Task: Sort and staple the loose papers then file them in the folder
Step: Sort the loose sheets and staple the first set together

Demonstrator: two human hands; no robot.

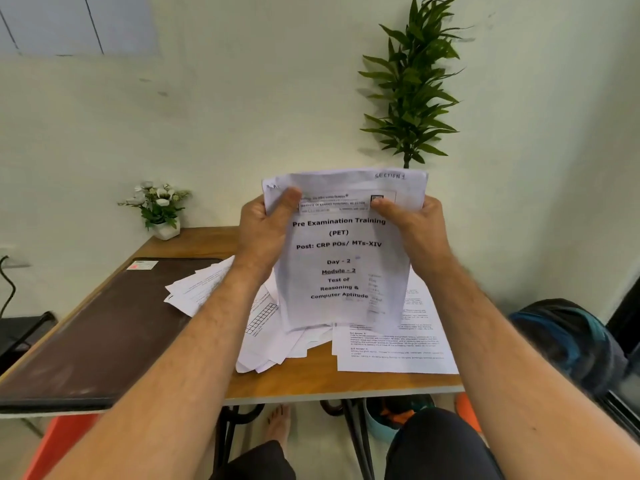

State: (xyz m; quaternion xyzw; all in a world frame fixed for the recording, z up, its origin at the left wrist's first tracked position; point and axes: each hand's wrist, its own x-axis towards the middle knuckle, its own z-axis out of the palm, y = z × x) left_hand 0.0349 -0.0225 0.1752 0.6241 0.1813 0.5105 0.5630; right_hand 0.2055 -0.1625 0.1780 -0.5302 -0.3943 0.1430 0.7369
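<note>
Across the wooden desk [304, 382] loose papers [266, 344] sprawl beside the closed folder [104, 327], while left hand [265, 233] and right hand [414, 225] pinch a sheaf [341, 258], seemingly several pages, whose unsupported lower edge may fan and slip.

Soft, even daylight; wide-angle bending at the edges, slight blur throughout.

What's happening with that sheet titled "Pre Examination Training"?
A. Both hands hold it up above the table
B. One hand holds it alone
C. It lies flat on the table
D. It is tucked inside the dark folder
A: the left hand and right hand each grip an upper corner of the title sheet, raised above the scattered papers.
</note>
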